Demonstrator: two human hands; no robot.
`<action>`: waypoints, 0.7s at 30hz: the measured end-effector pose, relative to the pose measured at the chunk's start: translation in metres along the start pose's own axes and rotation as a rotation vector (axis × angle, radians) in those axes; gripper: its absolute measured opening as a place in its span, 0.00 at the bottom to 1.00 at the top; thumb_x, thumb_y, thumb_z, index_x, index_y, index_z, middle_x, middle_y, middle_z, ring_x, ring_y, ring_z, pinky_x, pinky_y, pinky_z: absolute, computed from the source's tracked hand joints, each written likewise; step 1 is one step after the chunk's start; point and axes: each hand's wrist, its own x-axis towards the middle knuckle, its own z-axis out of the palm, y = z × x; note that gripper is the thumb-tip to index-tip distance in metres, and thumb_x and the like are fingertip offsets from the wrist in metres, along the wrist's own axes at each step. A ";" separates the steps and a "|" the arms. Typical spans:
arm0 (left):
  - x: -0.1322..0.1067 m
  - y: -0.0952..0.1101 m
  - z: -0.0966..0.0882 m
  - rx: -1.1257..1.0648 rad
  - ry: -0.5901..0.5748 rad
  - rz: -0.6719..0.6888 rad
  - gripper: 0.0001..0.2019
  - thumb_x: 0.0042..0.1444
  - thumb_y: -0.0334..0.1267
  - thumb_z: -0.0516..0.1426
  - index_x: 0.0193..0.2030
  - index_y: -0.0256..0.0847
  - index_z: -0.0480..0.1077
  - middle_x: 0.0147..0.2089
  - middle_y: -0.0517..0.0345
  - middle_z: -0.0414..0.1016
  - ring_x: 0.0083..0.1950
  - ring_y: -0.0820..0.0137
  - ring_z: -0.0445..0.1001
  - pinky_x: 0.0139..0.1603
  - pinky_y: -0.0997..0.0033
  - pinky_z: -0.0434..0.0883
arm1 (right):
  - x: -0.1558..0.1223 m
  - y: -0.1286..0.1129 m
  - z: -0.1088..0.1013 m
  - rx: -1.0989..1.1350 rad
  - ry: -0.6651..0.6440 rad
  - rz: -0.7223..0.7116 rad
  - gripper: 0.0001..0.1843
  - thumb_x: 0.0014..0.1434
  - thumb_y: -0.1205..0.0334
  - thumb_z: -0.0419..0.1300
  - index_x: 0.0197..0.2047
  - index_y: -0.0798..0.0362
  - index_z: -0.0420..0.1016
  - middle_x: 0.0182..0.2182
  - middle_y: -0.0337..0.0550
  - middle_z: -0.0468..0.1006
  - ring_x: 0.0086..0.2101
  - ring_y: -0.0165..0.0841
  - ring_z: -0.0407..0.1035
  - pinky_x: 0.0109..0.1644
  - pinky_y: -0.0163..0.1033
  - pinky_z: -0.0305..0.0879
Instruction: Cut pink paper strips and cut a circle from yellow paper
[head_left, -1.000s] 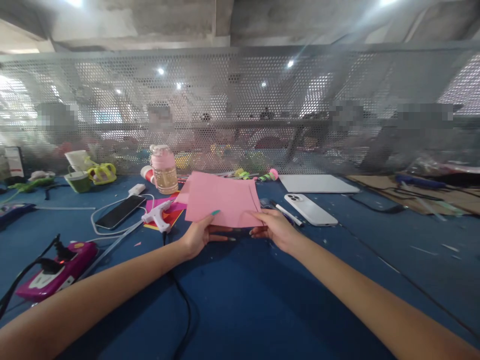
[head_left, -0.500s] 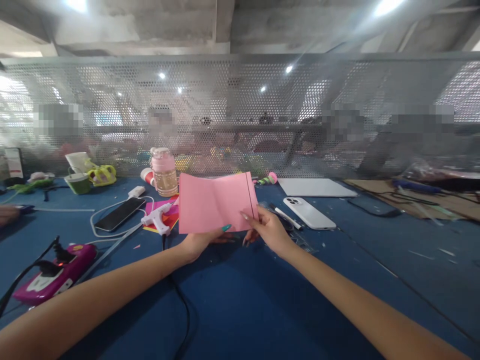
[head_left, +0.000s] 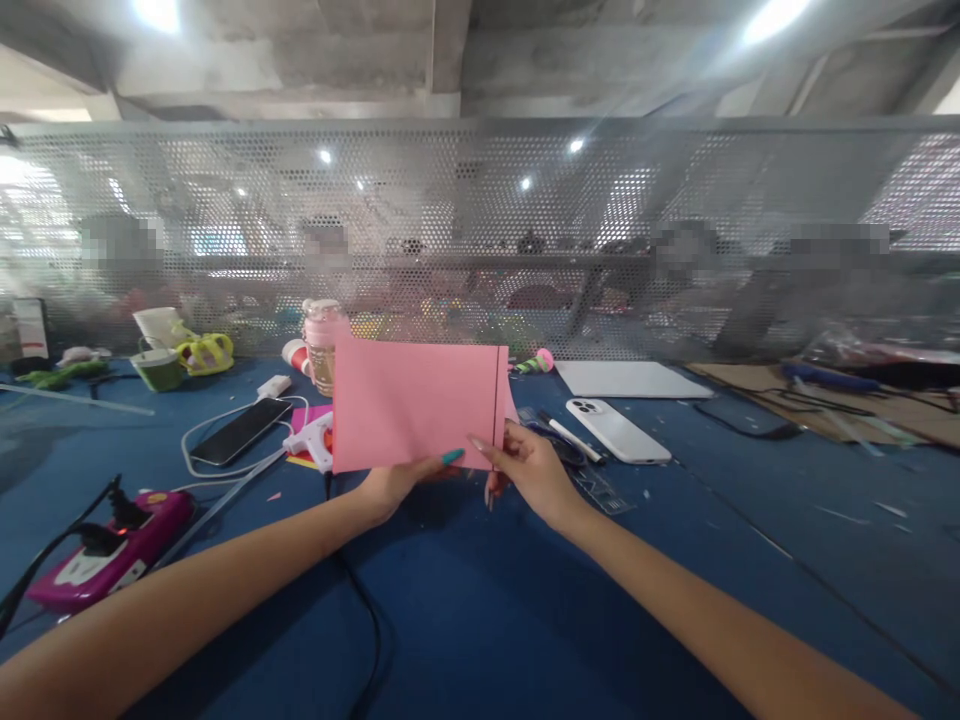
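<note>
Holding pink paper (head_left: 412,405) up over desk (head_left: 480,620), short of far edge; pinched at bottom by L hand (head_left: 390,490), nr bottom R corner by R hand (head_left: 544,478). Dark line (head_left: 497,410) nr paper's R side; prob. early stage, w/ glue gun (head_left: 313,440) & pen (head_left: 576,440) lying unheld. Can't tell remaining steps.

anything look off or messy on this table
Mostly litter: a small pink scrap lies loose to the right of the power strip, and pale slivers are strewn across the table's right side. No spill shows, and the pink paper between the left hand and right hand shows no tear.
</note>
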 end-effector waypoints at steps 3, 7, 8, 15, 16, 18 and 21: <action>0.001 -0.001 -0.002 -0.004 -0.006 -0.061 0.09 0.42 0.35 0.62 0.33 0.37 0.74 0.35 0.50 0.77 0.37 0.61 0.75 0.49 0.56 0.68 | -0.003 -0.002 0.003 -0.038 0.018 0.004 0.21 0.44 0.43 0.60 0.22 0.51 0.61 0.13 0.31 0.65 0.13 0.28 0.63 0.17 0.35 0.64; 0.003 -0.001 -0.004 -0.090 0.029 -0.061 0.10 0.42 0.32 0.63 0.34 0.34 0.74 0.35 0.48 0.77 0.36 0.61 0.76 0.50 0.55 0.67 | 0.001 -0.007 -0.004 -0.186 0.037 -0.016 0.20 0.48 0.40 0.55 0.25 0.50 0.63 0.14 0.34 0.66 0.14 0.31 0.64 0.18 0.36 0.63; 0.005 -0.001 -0.005 -0.112 0.052 -0.044 0.11 0.42 0.32 0.63 0.35 0.33 0.74 0.36 0.47 0.77 0.37 0.61 0.76 0.51 0.55 0.67 | 0.003 -0.009 -0.010 -0.287 0.048 -0.035 0.20 0.50 0.41 0.52 0.27 0.51 0.64 0.16 0.36 0.68 0.17 0.33 0.66 0.20 0.37 0.63; 0.014 -0.005 -0.015 -0.060 0.146 -0.029 0.07 0.50 0.34 0.57 0.35 0.37 0.75 0.30 0.51 0.78 0.44 0.59 0.74 0.55 0.56 0.61 | 0.020 -0.021 -0.075 -1.367 0.089 0.223 0.12 0.44 0.55 0.60 0.26 0.53 0.62 0.26 0.50 0.73 0.30 0.43 0.69 0.27 0.38 0.57; 0.014 -0.005 -0.015 -0.064 0.140 -0.026 0.08 0.49 0.34 0.57 0.35 0.36 0.75 0.30 0.51 0.78 0.43 0.60 0.74 0.55 0.56 0.61 | 0.020 -0.020 -0.080 -1.348 0.017 0.271 0.12 0.43 0.56 0.61 0.26 0.53 0.62 0.25 0.47 0.73 0.28 0.40 0.69 0.27 0.36 0.57; 0.014 -0.004 -0.014 -0.087 0.131 -0.007 0.07 0.48 0.33 0.58 0.35 0.35 0.74 0.32 0.51 0.78 0.40 0.61 0.75 0.54 0.57 0.63 | 0.020 -0.015 -0.083 -1.331 -0.045 0.302 0.14 0.40 0.57 0.62 0.28 0.52 0.62 0.25 0.43 0.73 0.27 0.37 0.68 0.26 0.34 0.56; 0.012 -0.003 -0.012 -0.118 0.116 0.010 0.06 0.46 0.32 0.60 0.33 0.35 0.74 0.33 0.52 0.78 0.37 0.63 0.76 0.52 0.58 0.66 | 0.019 -0.008 -0.077 -1.386 0.002 0.296 0.14 0.39 0.57 0.62 0.29 0.54 0.63 0.27 0.47 0.73 0.29 0.39 0.68 0.26 0.35 0.55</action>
